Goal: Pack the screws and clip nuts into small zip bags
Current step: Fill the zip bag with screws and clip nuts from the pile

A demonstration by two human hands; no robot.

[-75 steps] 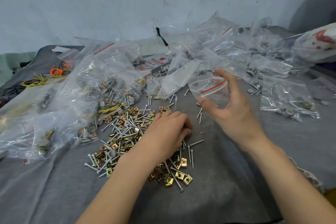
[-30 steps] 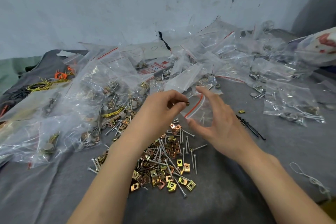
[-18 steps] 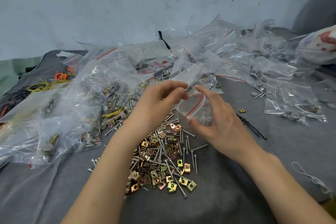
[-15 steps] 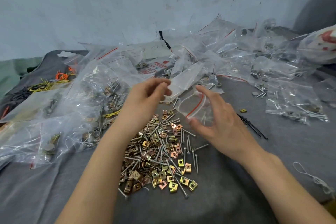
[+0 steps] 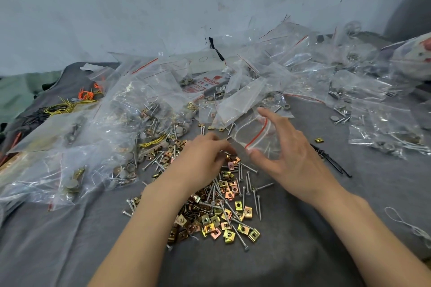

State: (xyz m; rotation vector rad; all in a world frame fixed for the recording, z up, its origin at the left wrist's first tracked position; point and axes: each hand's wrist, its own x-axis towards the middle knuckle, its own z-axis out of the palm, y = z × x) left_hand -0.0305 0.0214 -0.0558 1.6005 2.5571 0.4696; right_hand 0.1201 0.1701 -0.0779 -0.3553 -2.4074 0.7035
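Down from the bag's mouth, the left hand [image 5: 203, 161] now rests on the loose pile of screws and clip nuts [image 5: 224, 212]. Its fingers curl into the heap, and whether they pinch a piece cannot be told. One small zip bag [image 5: 256, 137], clear with a red seal line, stays open-mouthed in the right hand [image 5: 291, 154], pinched between the thumb and forefinger, the other fingers spread, above the pile's far edge. The pieces in the heap are too many to count. One stray clip nut [image 5: 318, 140] lies alone on the gray cloth [image 5: 303, 251] to the right, near one bundle of black cable ties [image 5: 331, 161]. Many filled bags [image 5: 140, 123] crowd the far side.
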